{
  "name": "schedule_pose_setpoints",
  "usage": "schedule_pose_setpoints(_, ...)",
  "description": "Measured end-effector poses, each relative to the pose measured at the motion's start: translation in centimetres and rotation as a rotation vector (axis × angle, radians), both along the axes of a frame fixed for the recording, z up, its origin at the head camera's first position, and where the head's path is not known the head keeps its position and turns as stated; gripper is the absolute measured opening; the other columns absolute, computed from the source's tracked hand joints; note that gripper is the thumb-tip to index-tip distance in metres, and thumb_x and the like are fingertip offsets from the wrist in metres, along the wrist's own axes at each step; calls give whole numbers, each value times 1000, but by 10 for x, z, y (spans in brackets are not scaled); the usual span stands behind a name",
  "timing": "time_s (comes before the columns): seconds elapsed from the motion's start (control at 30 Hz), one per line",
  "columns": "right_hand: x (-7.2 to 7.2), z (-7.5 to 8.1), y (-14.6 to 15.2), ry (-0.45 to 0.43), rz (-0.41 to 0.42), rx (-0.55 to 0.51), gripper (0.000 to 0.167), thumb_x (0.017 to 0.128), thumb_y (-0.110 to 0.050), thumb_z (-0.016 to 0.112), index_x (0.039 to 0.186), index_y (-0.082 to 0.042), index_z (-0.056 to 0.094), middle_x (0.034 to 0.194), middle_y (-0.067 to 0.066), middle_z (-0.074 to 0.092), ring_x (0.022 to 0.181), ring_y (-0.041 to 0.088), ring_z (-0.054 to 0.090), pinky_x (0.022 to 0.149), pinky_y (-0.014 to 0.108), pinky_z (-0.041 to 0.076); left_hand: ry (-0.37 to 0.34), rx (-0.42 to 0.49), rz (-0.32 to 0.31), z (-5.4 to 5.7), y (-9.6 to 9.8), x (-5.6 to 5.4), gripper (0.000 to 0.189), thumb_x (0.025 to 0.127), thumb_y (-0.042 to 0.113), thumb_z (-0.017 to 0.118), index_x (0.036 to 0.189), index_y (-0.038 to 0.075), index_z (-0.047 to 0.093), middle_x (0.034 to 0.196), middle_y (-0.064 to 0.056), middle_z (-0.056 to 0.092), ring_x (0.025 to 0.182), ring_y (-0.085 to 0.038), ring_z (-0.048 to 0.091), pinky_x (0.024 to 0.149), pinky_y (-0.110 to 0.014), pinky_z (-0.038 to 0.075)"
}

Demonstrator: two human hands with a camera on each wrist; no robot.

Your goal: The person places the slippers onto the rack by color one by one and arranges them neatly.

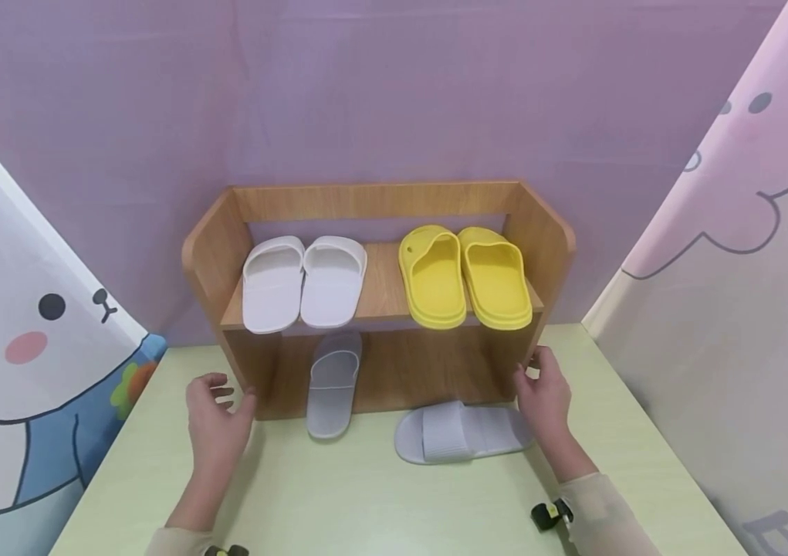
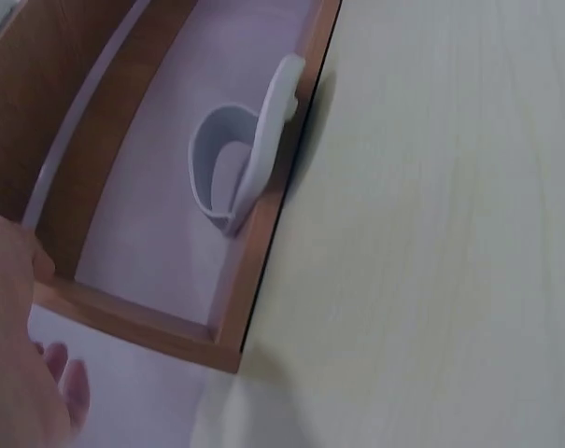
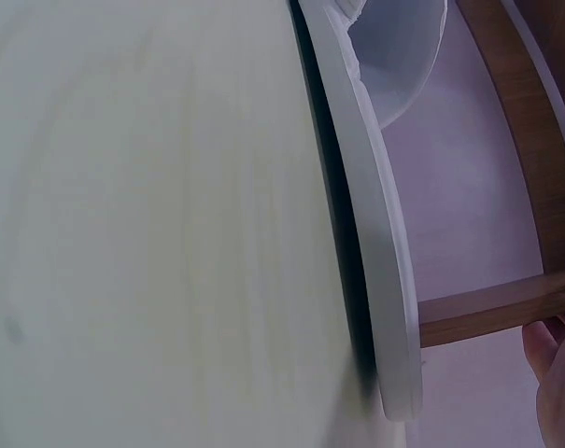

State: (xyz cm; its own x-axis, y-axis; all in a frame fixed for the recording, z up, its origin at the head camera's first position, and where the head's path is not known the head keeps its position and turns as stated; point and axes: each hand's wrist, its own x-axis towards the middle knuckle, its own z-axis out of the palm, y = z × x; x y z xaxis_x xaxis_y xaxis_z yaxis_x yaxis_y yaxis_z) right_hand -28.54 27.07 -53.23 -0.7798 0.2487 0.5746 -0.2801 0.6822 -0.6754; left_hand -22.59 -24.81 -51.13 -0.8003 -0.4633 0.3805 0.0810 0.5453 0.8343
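Note:
A wooden two-tier shoe rack [image 1: 376,202] stands between the two hands. My left hand [image 1: 216,425] is beside its left side panel; the thumb touches the front edge, while the loosely bent fingers stay outside, apart from the panel. On the other side, my right hand [image 1: 548,394] grips the right panel's front edge, thumb in front and fingers at the outer face [image 3: 543,350]. One grey slipper [image 1: 331,394] sits on the lower level, toe inward, its heel past the front edge. Another grey slipper [image 1: 463,434] lies sideways before the rack, near the right hand.
White slippers [image 1: 272,286] and yellow clogs [image 1: 433,278] stand as pairs on the upper shelf. The rack is on a pale wood-grain table [image 1: 366,502]. A purple cloth [image 1: 380,93] hangs behind, with cartoon-printed cloths at the left [image 1: 32,309] and right [image 1: 734,309].

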Motion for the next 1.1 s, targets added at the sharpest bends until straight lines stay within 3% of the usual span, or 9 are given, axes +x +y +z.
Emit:
schedule_pose_setpoints(0.13,-1,0,-1,3,1,-1,23,101,-3,71,121,-3,61,112,22,74,89,43,80,76,63,66,-1,-2,-81,-5,-11,-6,62,99,8,77,154,2,48,147,-16,56,128,-37,64,94,-22,61)
schedule_pose_setpoints(0.23,-1,-1,-2,2,2,-1,23,100,-3,71,120,-4,61,112,22,74,88,43,81,75,62,66,-3,-44,-104,-8,-18,-11,63,100,9,78,157,5,51,150,-14,58,129,-37,66,90,-18,61)
schedule_pose_setpoints(0.47,-3,-2,-3,7,1,-12,22,100,-3,71,120,-4,61,111,21,75,87,41,81,75,61,67,28,-102,-124,-12,-26,-19,54,101,9,78,152,7,62,145,-14,68,122,-36,71,81,-3,52)
schedule_pose_setpoints(0.8,-1,4,3,-56,51,-21,23,101,-2,70,122,-1,61,112,21,74,88,42,80,71,51,68,66,-143,-167,-18,-33,-28,47,96,2,80,141,5,64,131,-14,71,113,-36,74,77,-4,53)
schedule_pose_setpoints(0.97,3,9,9,-85,111,7,25,102,1,70,125,1,60,115,21,73,103,39,76,80,49,68,60,-138,-175,-19,-34,-30,44,96,2,80,136,5,64,130,-14,70,113,-37,74,76,-4,53)
schedule_pose_setpoints(1.1,11,12,12,-190,170,0,38,102,2,69,138,5,55,123,27,70,115,45,72,94,57,64,58,-123,-176,-20,-33,-30,42,96,1,80,134,4,65,130,-14,70,114,-39,74,75,-4,52)
